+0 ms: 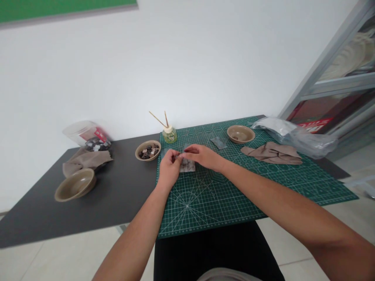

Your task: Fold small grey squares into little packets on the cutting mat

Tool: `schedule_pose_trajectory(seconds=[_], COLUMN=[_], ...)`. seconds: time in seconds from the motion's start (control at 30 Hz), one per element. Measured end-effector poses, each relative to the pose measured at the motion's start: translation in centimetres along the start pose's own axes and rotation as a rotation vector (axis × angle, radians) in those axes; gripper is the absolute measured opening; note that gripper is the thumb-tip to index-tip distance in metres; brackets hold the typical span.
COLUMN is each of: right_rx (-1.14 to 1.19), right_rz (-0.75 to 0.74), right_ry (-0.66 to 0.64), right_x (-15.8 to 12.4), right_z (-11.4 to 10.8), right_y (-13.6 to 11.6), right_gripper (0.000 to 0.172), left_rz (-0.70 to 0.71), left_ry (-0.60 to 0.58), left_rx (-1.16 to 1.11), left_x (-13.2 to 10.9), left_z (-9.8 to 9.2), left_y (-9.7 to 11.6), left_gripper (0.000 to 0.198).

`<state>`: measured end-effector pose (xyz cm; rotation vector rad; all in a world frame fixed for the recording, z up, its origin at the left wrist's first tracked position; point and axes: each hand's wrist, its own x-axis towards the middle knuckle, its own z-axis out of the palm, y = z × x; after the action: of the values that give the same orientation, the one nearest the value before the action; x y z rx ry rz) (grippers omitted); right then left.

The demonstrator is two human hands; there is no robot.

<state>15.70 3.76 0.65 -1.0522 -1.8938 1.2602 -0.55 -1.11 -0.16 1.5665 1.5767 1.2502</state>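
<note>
My left hand (pixel 170 166) and my right hand (pixel 205 156) meet over the green cutting mat (pixel 216 203), fingertips pinched together and almost touching. Whatever is between the fingers is too small and covered to make out. Just below them lies a pale, dark-marked flat piece (pixel 188 167), its upper part hidden by the hands. Left of my left hand stands a tan bowl (pixel 137 152) holding several small dark and light pieces (pixel 149 151). A small clear packet (pixel 218 143) lies on the mat beyond my right hand.
A reed diffuser (pixel 170 135) stands behind the hands. To the right are another tan bowl (pixel 240 141), a brown cloth (pixel 272 153) and a clear plastic bag (pixel 295 134). On the left are a tan bowl (pixel 75 185), a cloth (pixel 88 160) and a tipped clear container (pixel 88 134).
</note>
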Motion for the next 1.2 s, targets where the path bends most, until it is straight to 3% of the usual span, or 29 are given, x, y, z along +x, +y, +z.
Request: schedule_pose_trajectory(seconds=[0.07, 0.17, 0.27, 0.37, 0.47, 0.6, 0.7, 0.9, 1.2], right_rx=[0.177, 0.338, 0.295, 0.158, -0.042, -0.406, -0.455, -0.505, -0.516], right_rz=[0.016, 0.089, 0.063, -0.031, -0.085, -0.195, -0.254, -0.282, -0.461], right_ry=[-0.040, 0.094, 0.259, 0.351, 0.352, 0.320, 0.269, 0.243, 0.260], right_x=[-1.0, -1.8, -2.3, -3.2, -4.5, -5.9, -6.1, -6.1, -5.8], right_z=[0.6, 1.0, 0.4, -0.5, -0.9, -0.2, 0.3, 0.2, 0.4], right_y=[0.4, 1.1, 1.4, 1.4, 1.4, 1.5, 1.5, 1.7, 2.3], right_gripper=[0.035, 0.025, 0.019, 0.015, 0.016, 0.025, 0.029, 0.040, 0.037], left_rz=[0.016, 0.067, 0.157, 0.132, 0.056, -0.020, -0.089, -0.151, -0.085], left_ry=[-0.031, -0.097, -0.013, -0.015, -0.091, -0.248, -0.306, -0.279, -0.175], left_rx=[-0.035, -0.076, -0.096, 0.037, 0.106, -0.051, -0.109, -0.244, -0.275], left_x=[-0.1, -0.2, -0.4, -0.9, -1.4, -1.8, -1.9, -2.1, -2.3], left_z=[0.1, 0.5, 0.9, 1.2, 1.7, 2.3, 2.5, 3.0, 2.9], left_y=[0.0, -0.2, -0.3, -0.1, 0.3, 0.8, 1.1, 1.1, 0.6], left_gripper=[0.011, 0.012, 0.011, 0.014, 0.016, 0.009, 0.007, 0.009, 0.007])
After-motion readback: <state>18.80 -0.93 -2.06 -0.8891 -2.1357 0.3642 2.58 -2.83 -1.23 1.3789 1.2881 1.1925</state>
